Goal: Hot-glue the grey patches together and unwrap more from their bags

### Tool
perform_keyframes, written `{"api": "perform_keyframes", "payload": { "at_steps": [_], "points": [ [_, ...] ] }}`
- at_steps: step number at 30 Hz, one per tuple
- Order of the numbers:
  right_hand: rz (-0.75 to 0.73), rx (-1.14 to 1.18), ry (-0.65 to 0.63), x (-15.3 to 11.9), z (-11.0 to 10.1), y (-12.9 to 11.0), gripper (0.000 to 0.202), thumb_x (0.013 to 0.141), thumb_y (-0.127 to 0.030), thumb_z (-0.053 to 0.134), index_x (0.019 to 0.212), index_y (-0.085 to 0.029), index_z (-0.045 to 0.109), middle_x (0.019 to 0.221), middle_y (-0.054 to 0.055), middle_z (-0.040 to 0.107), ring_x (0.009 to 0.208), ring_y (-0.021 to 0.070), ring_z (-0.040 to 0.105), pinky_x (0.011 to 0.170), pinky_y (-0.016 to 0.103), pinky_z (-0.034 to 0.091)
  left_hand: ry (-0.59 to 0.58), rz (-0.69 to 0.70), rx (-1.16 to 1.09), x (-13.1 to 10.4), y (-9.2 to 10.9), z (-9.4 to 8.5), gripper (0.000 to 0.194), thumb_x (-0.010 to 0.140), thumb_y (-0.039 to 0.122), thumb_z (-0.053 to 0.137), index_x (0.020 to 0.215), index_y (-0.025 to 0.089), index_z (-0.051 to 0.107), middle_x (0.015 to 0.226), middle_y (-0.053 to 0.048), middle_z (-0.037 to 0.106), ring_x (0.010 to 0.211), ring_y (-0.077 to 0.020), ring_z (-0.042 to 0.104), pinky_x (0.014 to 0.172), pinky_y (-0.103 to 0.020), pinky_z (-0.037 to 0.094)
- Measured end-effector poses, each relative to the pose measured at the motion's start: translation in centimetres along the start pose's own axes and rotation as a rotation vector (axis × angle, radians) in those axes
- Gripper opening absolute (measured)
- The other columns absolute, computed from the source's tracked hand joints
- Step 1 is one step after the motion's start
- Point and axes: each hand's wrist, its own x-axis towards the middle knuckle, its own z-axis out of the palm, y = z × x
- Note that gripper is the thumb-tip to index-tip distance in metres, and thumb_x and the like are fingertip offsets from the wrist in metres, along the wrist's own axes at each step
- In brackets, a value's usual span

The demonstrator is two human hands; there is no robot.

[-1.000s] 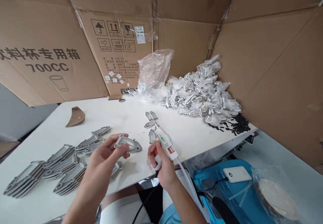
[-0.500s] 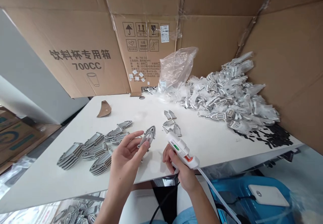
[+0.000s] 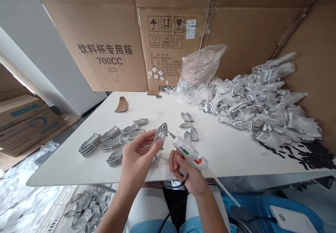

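Observation:
My left hand (image 3: 141,152) pinches a grey boat-shaped plastic frame (image 3: 161,135) between thumb and fingers, held up over the white table. A white glue gun (image 3: 190,152) is gripped in my right hand (image 3: 187,171), fingers wrapped round its handle. The gun's thin nozzle points at the right edge of the frame; whether they touch I cannot tell. Left of my left hand lie several stacks of the same grey frames (image 3: 90,145). Beyond the gun, a small group of frames (image 3: 189,121) lies on the table.
A heap of bagged grey parts (image 3: 252,100) and black strips (image 3: 307,152) cover the right of the white table (image 3: 60,166). Cardboard walls (image 3: 112,26) stand behind. A cardboard scrap (image 3: 122,104) lies back left. Loose parts (image 3: 86,206) lie below the left edge; a blue tub (image 3: 275,205) sits below right.
The view has swung left, so the table sits further right in it. The glue gun's nozzle now shows at the frame's right edge. Both hands keep their holds.

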Motion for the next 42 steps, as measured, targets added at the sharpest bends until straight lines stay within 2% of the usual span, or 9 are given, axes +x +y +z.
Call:
{"api": "perform_keyframes", "payload": {
  "at_steps": [4, 13, 22, 29, 34, 42],
  "points": [
    [0.017, -0.093, -0.009, -0.3, 0.1, -0.1, 0.040, 0.105, -0.047, 0.065, 0.078, -0.018, 0.064, 0.080, 0.001, 0.060, 0.052, 0.0060, 0.039, 0.049, 0.026, 0.023, -0.019, 0.027, 0.013, -0.3, 0.5, 0.0, 0.034, 0.081, 0.040, 0.091, 0.108, 0.021, 0.085, 0.104, -0.007, 0.084, 0.092, -0.0221, 0.079, 0.078, -0.028, 0.070],
    [0.028, -0.134, 0.015, -0.3, 0.5, -0.3, 0.042, 0.103, -0.051, 0.067, 0.077, -0.019, 0.064, 0.077, 0.000, 0.060, 0.053, 0.0068, 0.038, 0.050, 0.026, 0.024, -0.030, 0.074, 0.076, -0.8, 0.4, -0.3, 0.031, 0.085, 0.039, 0.088, 0.110, 0.022, 0.084, 0.101, -0.005, 0.083, 0.092, -0.0208, 0.078, 0.078, -0.027, 0.069],
    [0.093, -0.288, 0.165, -0.3, 1.2, -0.1, 0.047, 0.099, -0.060, 0.069, 0.073, -0.021, 0.063, 0.067, -0.001, 0.059, 0.051, 0.0097, 0.040, 0.055, 0.031, 0.028, 0.005, 0.095, 0.152, -1.0, 0.6, -0.3, 0.030, 0.086, 0.038, 0.084, 0.110, 0.020, 0.083, 0.094, -0.005, 0.081, 0.088, -0.0212, 0.077, 0.079, -0.031, 0.068],
    [0.098, -0.287, 0.190, -0.3, 1.6, -0.3, 0.047, 0.101, -0.056, 0.068, 0.071, -0.020, 0.061, 0.067, -0.002, 0.060, 0.050, 0.0084, 0.042, 0.057, 0.031, 0.029, 0.013, 0.104, 0.147, -0.9, 0.6, -0.2, 0.028, 0.086, 0.037, 0.084, 0.109, 0.021, 0.083, 0.092, -0.005, 0.080, 0.085, -0.0201, 0.076, 0.075, -0.029, 0.068],
    [0.085, -0.273, 0.196, -0.3, 1.1, 0.5, 0.046, 0.101, -0.055, 0.069, 0.071, -0.020, 0.063, 0.068, -0.001, 0.060, 0.049, 0.0084, 0.042, 0.054, 0.031, 0.029, 0.037, 0.111, 0.145, -1.1, 0.9, -0.1, 0.029, 0.084, 0.036, 0.085, 0.108, 0.020, 0.083, 0.092, -0.005, 0.079, 0.085, -0.0199, 0.076, 0.075, -0.029, 0.068],
    [0.091, -0.359, 0.253, -0.3, 1.0, 0.9, 0.049, 0.100, -0.058, 0.069, 0.068, -0.021, 0.065, 0.061, -0.001, 0.053, 0.056, 0.0123, 0.045, 0.058, 0.031, 0.033, 0.056, 0.155, 0.182, -1.3, 1.2, 0.0, 0.025, 0.085, 0.035, 0.082, 0.107, 0.021, 0.083, 0.087, -0.003, 0.078, 0.083, -0.0195, 0.075, 0.076, -0.029, 0.067]
  ]
}}
